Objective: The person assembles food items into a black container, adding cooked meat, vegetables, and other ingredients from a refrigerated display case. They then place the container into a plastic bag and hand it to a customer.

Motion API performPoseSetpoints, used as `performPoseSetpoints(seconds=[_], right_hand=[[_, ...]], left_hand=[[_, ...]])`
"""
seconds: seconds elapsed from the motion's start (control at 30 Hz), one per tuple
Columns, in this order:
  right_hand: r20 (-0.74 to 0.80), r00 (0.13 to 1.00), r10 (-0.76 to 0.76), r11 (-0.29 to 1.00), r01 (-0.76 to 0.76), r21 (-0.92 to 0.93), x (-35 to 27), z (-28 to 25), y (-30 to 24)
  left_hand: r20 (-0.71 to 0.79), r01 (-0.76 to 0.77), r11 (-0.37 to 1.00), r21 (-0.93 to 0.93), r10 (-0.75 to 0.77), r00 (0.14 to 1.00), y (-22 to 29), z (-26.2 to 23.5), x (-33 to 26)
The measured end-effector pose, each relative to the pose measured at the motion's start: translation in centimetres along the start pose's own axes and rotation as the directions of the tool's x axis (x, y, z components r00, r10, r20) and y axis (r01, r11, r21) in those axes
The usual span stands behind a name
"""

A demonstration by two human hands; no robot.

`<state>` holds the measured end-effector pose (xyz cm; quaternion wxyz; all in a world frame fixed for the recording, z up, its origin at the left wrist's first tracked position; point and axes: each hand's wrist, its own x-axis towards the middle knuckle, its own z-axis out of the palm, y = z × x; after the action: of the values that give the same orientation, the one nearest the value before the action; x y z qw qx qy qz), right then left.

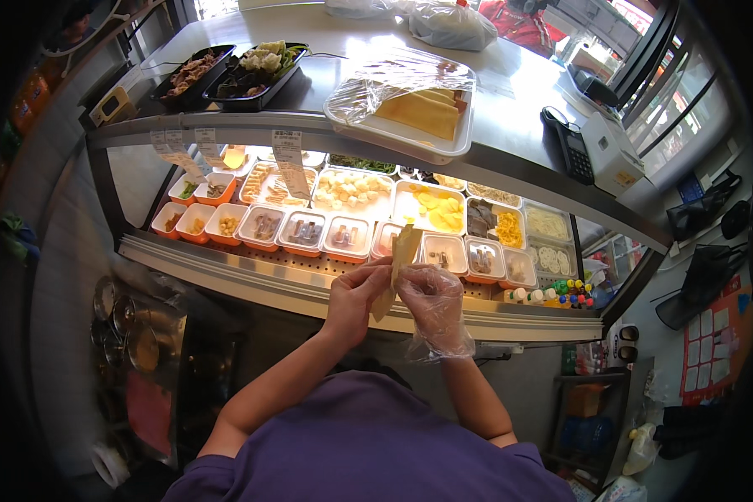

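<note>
Counter stop, standing by the glass display case (326, 311). The left hand (357, 294), bare, pinches a thin pale-yellow sheet (404, 251) between thumb and fingers; the right hand (432, 294), in a clear plastic glove (452, 335), has its fingers curled in at the sheet's other side. Sheet held up over the case's front edge, nearly edge-on, near the small tubs (258, 245).

Progress, my reading: sheet in hand, handling under way, nothing visibly put on it. More yellow sheets (422, 111) lie in the white tray (435, 153) on top of the case, partly under plastic wrap (385, 69); likely the same stuff.

Hard to make out: the sheet's broad face, whether it is folded, the right fingertips' exact grip. The hands cover part of the tub row. Wrap glare blurs the tray's left half.
</note>
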<state>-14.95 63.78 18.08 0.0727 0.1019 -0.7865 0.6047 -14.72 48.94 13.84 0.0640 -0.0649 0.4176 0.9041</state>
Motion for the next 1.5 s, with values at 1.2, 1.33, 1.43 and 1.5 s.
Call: performPoseSetpoints(seconds=[1.2,1.33,1.43,1.5], right_hand=[[0.12,0.949,0.291,0.68,-0.294,0.672,1.5,3.2,2.1],[0.09,0.968,0.236,0.713,-0.235,0.66,1.8,3.9,2.7],[0.07,0.983,0.171,0.81,-0.181,0.558,1.8,4.3,2.9],[0.057,0.985,0.16,0.839,-0.166,0.518,1.9,4.3,3.2]], left_hand=[[-0.018,0.127,0.981,-0.146,-0.131,0.991,1.7,-1.7,1.8],[-0.046,0.003,1.0,0.011,-0.002,0.999,2.5,-0.6,1.6],[-0.017,-0.044,0.983,0.177,0.048,0.999,3.3,-0.3,1.7],[0.012,-0.017,0.942,0.337,0.014,1.0,3.5,-0.8,1.9]])
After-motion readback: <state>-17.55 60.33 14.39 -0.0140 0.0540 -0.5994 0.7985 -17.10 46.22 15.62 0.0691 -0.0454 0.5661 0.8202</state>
